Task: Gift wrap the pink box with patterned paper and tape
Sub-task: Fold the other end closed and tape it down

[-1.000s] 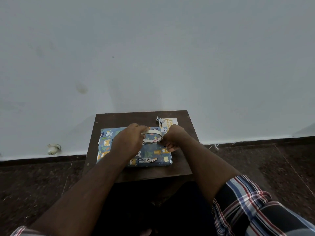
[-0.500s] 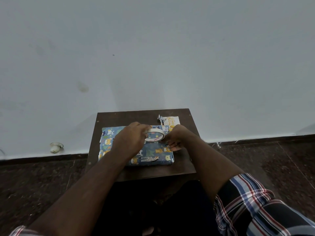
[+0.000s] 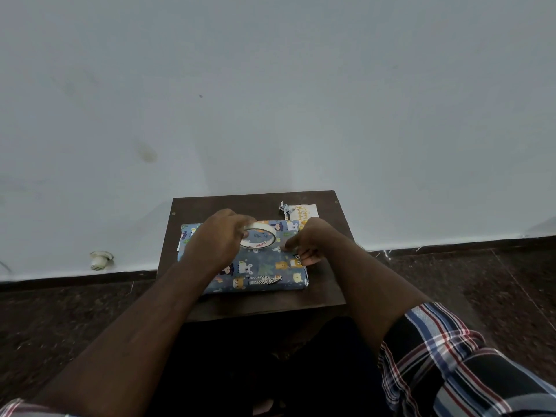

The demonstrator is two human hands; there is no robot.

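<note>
The box (image 3: 264, 272), covered in blue paper printed with cartoon animals, lies flat on a small dark wooden table (image 3: 255, 305). No pink shows. My left hand (image 3: 216, 242) grips a white roll of tape (image 3: 258, 236) just above the box's far half. My right hand (image 3: 310, 242) sits at the box's right side, its thumb and forefinger pinching what seems to be the tape's free end, stretched a short way from the roll. The strip itself is too faint to make out.
A small card with yellow writing (image 3: 304, 212) and a crumpled scrap of paper (image 3: 285, 207) lie at the table's far right corner. A white wall rises close behind the table. A pale object (image 3: 100, 260) sits on the dark floor at the left.
My hands have drawn slightly apart: the right one has shifted a little to the right of the roll, opening a short gap. The box has stayed put.
</note>
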